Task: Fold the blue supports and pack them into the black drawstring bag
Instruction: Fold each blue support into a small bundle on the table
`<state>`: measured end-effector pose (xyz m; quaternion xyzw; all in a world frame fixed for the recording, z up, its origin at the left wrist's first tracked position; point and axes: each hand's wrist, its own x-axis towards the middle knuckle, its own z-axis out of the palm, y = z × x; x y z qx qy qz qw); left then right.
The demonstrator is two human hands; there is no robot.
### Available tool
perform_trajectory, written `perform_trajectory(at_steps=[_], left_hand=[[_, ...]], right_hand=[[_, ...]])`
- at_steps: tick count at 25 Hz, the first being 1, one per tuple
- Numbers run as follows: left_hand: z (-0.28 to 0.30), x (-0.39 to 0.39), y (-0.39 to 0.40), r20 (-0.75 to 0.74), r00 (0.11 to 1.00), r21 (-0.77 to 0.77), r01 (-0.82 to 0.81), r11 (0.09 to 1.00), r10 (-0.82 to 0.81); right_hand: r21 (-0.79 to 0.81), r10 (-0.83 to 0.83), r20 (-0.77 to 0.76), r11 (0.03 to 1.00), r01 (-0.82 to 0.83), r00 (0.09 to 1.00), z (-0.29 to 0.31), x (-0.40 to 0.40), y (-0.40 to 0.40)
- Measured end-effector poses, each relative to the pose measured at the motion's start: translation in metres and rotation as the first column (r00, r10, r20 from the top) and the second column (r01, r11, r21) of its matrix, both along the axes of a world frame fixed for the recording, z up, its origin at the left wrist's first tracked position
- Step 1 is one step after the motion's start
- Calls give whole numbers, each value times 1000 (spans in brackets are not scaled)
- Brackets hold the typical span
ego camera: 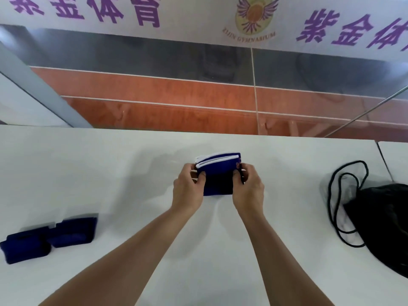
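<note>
A folded blue support [218, 173] with white edging is held above the middle of the white table [132, 173]. My left hand [187, 188] grips its left side and my right hand [249, 188] grips its right side, thumbs on top. Two more blue supports lie at the near left: one [25, 245] at the table's edge, the other [74, 231] just right of it and touching it. The black drawstring bag [384, 224] lies at the right edge, its black cord [335, 206] looped on the table beside it.
The table's far edge meets a glass panel with a red-brown floor [176, 102] behind it. A white banner with purple characters [198, 16] runs along the top. A seam in the tabletop [384, 162] lies at the far right.
</note>
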<state>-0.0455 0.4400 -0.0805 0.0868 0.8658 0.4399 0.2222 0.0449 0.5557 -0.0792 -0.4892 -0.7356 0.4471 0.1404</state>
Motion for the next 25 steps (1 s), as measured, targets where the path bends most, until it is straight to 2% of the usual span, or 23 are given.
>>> perform_trajectory(at_steps=[4,8,13,15,17,20,22,25], left_hand=[[-14,-16,15,-2,1000,-78,6,997,-6],[-25,-22,16,29,997,-179,-70,981,77],[-27,-24,20,118,988,-264,-67,962,101],[-26,-24,24,157,983,-276,-52,960,98],[-27,-26,25,218,971,-275,-37,961,99],[-31,-24,20,370,920,-204,-59,977,133],[-28,-16,16,446,880,-149,-106,983,163],[-22,0,13,466,880,-75,-64,995,92]], right_hand=[[39,-7,64,999,4,998,-22,-15,13],[99,-34,167,995,18,985,-37,-20,14],[-14,-69,294,997,76,953,-32,-28,11],[-130,-91,279,983,132,956,-28,-31,9],[-256,-120,259,948,188,958,-22,-32,10],[-355,-107,279,912,206,954,-16,-24,13],[-385,-106,275,898,211,955,-12,-16,11],[-370,-115,266,905,212,957,-2,2,8]])
